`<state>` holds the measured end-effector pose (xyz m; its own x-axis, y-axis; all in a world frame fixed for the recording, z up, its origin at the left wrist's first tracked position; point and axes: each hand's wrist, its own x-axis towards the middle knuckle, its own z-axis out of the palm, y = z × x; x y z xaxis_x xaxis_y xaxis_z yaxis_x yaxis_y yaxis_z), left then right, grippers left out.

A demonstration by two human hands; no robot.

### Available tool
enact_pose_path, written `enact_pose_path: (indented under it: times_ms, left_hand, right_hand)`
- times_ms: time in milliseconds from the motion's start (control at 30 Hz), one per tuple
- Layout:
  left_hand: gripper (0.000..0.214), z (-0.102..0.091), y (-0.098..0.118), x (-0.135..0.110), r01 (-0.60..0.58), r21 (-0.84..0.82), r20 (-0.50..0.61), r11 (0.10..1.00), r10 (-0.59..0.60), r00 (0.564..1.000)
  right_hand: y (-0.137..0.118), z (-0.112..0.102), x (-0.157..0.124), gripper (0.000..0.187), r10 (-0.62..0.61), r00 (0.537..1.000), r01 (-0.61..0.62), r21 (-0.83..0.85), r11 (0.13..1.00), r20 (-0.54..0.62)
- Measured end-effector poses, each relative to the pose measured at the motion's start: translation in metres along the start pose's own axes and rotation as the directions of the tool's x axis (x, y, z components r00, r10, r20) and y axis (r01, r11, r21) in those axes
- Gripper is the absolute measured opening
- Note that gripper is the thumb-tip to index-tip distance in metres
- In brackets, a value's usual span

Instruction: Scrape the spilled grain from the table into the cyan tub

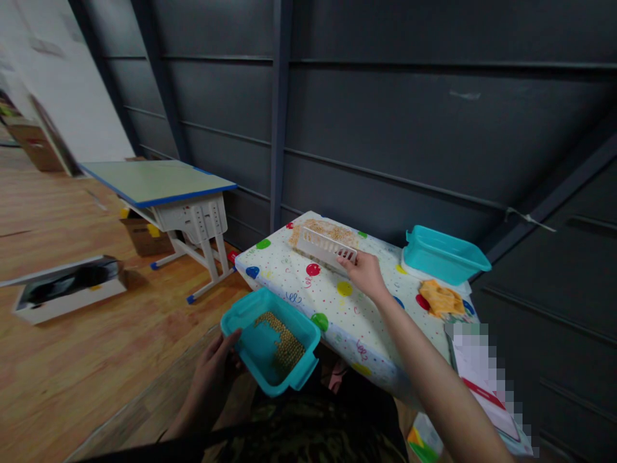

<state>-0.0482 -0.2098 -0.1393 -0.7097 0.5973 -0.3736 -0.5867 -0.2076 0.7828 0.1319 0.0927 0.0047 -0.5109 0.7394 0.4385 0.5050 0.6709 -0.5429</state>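
Observation:
My left hand [220, 359] grips the left rim of a teal plastic basin [255, 347], thumb over the edge, holding it in front of the table's near edge. Yellowish beans [289, 347], apparently soybeans, lie along the basin's right side. My right hand [364, 271] pinches the right end of a white slotted plastic piece [321, 249], which stands on edge on the table. Whether it is a flat panel or a basket's side, I cannot tell. Just behind it, beans and light-brown flecks [332, 230] are spread on the patterned tablecloth [284, 273].
A second teal basin [443, 254] stands at the table's back right, beside a crumpled orange cloth [441, 298]. A partly blurred tablet-like item [482, 379] is at the right. On the left are a desk [164, 180] and an open white box [72, 292]. Dark panelled wall [385, 116] behind.

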Motion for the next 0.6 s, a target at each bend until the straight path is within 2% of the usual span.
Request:
enact_pose_path:
  times_ms: [133,267,400,600]
  left_hand:
    - [0.056,0.003,-0.001,-0.002,0.008,0.003,-0.01,1.0,-0.008,1.0]
    - [0.054,0.01,0.001,-0.01,-0.003,0.028,-0.036,1.0,0.004,0.999]
    - [0.051,0.015,0.001,-0.016,-0.007,0.031,-0.026,1.0,0.008,1.0]
    - [0.052,0.018,0.001,-0.022,0.019,0.048,-0.005,0.999,-0.018,1.0]
  right_hand:
    - [0.017,-0.014,-0.01,0.028,0.048,0.997,-0.053,-0.082,0.995,-0.06]
    - [0.038,-0.022,-0.023,0.025,0.098,0.99,-0.107,-0.093,0.99,-0.102]
    - [0.052,-0.021,-0.033,0.025,0.12,0.986,-0.128,-0.062,0.99,-0.119]
    - [0.057,-0.013,-0.035,0.029,0.109,0.989,-0.113,-0.03,0.993,-0.096]
